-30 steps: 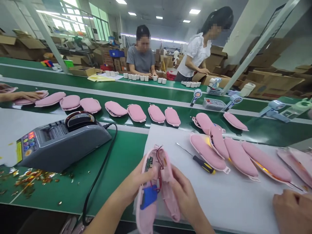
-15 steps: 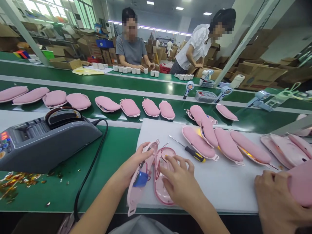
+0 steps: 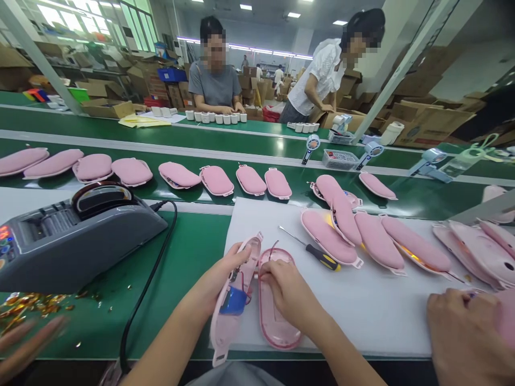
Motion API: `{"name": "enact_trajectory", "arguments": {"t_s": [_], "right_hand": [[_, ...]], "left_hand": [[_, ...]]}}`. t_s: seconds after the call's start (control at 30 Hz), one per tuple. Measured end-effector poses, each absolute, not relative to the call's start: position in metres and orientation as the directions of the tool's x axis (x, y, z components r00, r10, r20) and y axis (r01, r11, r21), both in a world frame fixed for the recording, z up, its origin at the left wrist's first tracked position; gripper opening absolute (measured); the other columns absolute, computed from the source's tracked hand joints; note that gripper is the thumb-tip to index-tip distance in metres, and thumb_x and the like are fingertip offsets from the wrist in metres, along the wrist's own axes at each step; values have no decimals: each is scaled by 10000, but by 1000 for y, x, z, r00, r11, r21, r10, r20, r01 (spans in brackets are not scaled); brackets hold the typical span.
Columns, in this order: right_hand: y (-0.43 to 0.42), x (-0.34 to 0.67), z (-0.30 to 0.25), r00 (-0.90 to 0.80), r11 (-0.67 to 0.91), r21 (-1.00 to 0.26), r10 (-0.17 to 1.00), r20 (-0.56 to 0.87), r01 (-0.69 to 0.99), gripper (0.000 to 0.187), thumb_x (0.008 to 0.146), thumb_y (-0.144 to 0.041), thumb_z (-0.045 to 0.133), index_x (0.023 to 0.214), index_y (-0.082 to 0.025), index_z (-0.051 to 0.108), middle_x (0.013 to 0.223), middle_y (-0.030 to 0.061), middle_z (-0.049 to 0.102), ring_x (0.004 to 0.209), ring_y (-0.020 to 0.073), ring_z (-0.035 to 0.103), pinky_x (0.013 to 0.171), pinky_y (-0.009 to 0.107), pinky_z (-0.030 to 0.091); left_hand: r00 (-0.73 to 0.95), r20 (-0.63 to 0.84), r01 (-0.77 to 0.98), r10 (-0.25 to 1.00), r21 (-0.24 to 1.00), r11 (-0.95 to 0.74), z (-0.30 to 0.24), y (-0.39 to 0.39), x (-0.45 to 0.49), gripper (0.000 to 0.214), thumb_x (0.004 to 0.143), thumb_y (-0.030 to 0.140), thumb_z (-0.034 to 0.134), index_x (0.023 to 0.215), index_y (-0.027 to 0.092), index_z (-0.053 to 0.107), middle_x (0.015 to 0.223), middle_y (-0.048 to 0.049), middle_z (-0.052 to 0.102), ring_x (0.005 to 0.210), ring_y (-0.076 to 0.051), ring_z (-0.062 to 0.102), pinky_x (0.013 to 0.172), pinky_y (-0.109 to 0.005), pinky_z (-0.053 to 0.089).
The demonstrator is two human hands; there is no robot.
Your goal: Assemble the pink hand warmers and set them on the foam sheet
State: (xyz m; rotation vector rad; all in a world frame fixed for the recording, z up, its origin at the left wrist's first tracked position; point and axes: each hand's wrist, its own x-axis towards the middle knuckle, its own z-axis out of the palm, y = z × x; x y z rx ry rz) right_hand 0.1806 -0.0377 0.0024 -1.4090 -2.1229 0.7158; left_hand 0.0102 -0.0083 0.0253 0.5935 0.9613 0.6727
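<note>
My left hand [image 3: 217,276] grips a pink plastic shell half [image 3: 223,336], tilted up on its edge with its inside facing right. Inside it are a blue wrapped pack [image 3: 234,301] and thin red wires. Beside it on the white sheet lies the other pink shell half [image 3: 281,335], hollow side up. My right hand [image 3: 292,289] reaches over its upper part, fingers drawn together in a pinch. What the fingertips hold is hidden; a thin wire [image 3: 274,246] sticks up just beyond them. To the right lies a yellow-and-black screwdriver [image 3: 322,256].
Pink padded cases [image 3: 217,180] line the green belt, and more [image 3: 378,241] lie on the white sheet [image 3: 386,316]. A grey tape dispenser [image 3: 88,241] with a black cable [image 3: 139,305] stands left. Other people's hands are at far right [image 3: 462,332] and lower left [image 3: 28,343].
My right hand's spread fingers have closed into a pinch at the shell's upper part. The flat shell half has shifted slightly right and down. Another person's hand has appeared at lower left.
</note>
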Motion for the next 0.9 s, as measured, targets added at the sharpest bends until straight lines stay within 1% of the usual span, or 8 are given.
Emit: {"name": "enact_trajectory", "arguments": {"t_s": [0.07, 0.13, 0.27, 0.4, 0.5, 0.6, 0.77, 0.9], "right_hand": [[-34, 179, 11, -264, 195, -781, 964, 40, 594, 214, 899, -127, 433, 951, -185, 632, 835, 38, 689, 743, 161, 589, 714, 292, 410], [-31, 176, 19, -220, 85, -858, 975, -33, 507, 212, 896, -193, 447, 939, -201, 654, 787, 12, 676, 672, 143, 572, 653, 265, 409], [-29, 172, 27, -225, -54, -946, 966, -131, 320, 190, 847, -252, 474, 721, -191, 602, 599, -43, 535, 521, 98, 445, 529, 229, 354], [-27, 169, 30, -223, -126, -962, 958, -182, 244, 172, 794, -221, 442, 624, -204, 463, 483, -79, 418, 438, 78, 385, 481, 217, 318], [-25, 167, 29, -214, -164, -970, 956, -202, 182, 137, 748, -220, 441, 612, -208, 455, 442, -85, 409, 404, 74, 374, 454, 214, 306], [-25, 164, 26, -187, -204, -972, 957, -223, 115, 137, 719, -247, 445, 588, -208, 454, 436, -86, 382, 395, 70, 343, 435, 213, 289], [-26, 159, 26, -113, -198, -971, 970, -213, 131, 151, 693, -257, 468, 554, -198, 459, 507, -57, 428, 470, 79, 383, 454, 208, 306], [-25, 158, 26, -149, -235, -969, 958, -245, 80, 147, 679, -280, 477, 558, -197, 464, 509, -48, 454, 433, 79, 394, 427, 210, 302]], "left_hand": [[393, -490, -266, 778, 749, 607, 24, -10, 10, 584, 719, 559, 700, 1163, 222, 526, 840, -56, 674, 623, -179, 652, 599, -306, 528], [384, -436, -305, 814, 772, 558, 22, -12, 11, 599, 709, 556, 714, 1160, 203, 539, 877, -70, 685, 687, -198, 673, 656, -325, 544], [395, -387, -381, 833, 756, 532, 21, -16, 13, 626, 697, 552, 726, 1186, 201, 556, 931, -92, 704, 697, -209, 679, 672, -342, 544], [398, -373, -420, 838, 738, 528, 24, -20, 18, 682, 664, 578, 741, 1198, 199, 550, 936, -95, 701, 690, -198, 664, 599, -293, 503], [400, -355, -435, 845, 738, 516, 26, -22, 21, 707, 650, 594, 743, 1206, 213, 530, 909, -72, 691, 673, -175, 642, 537, -250, 450], [382, -330, -441, 863, 756, 484, 26, -25, 24, 673, 661, 575, 746, 1184, 209, 533, 934, -66, 688, 709, -166, 642, 579, -245, 452], [341, -323, -493, 883, 738, 460, 26, -28, 30, 656, 672, 565, 744, 1174, 204, 526, 915, -48, 687, 751, -162, 646, 644, -236, 472], [334, -337, -494, 880, 733, 468, 25, -28, 33, 721, 656, 585, 742, 1212, 211, 476, 842, -15, 677, 676, -138, 629, 593, -220, 457]]}}
